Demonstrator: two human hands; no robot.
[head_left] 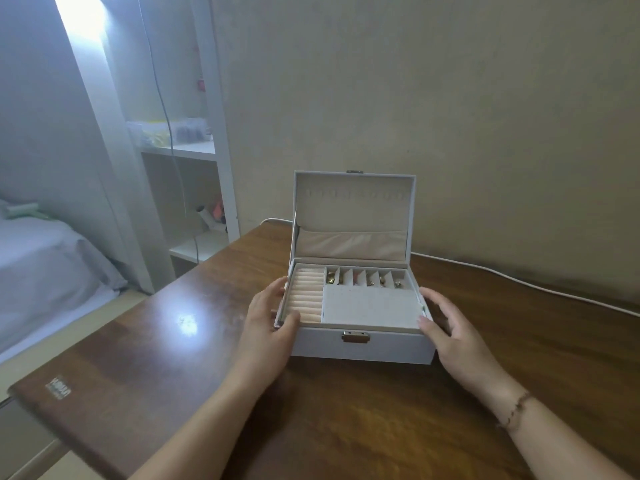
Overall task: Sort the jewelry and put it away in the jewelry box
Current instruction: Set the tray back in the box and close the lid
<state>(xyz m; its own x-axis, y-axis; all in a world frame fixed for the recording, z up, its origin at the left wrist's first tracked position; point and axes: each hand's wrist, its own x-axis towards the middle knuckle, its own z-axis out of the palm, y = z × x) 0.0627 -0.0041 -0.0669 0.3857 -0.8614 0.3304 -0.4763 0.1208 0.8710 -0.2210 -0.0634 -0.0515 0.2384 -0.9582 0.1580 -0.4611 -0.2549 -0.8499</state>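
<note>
A white jewelry box (381, 348) stands open on the wooden table (346, 420), its lid (353, 209) upright. Inside, the top tray has cream ring rolls (306, 296) on the left and a back row of small compartments holding gold jewelry (363, 279). A flat grey pad (370, 306) lies in front of that row. My left hand (266, 327) clasps the box's left side, thumb over the front-left rim. On the right side, my right hand (453, 330) has its thumb tip on the front-right rim and its fingers along the wall.
A white cable (519, 282) runs along the table's back edge by the wall. A white shelf unit (194, 150) with small items stands at the left, and a bed (41, 265) lies beyond it. My right wrist wears a thin bracelet (516, 410).
</note>
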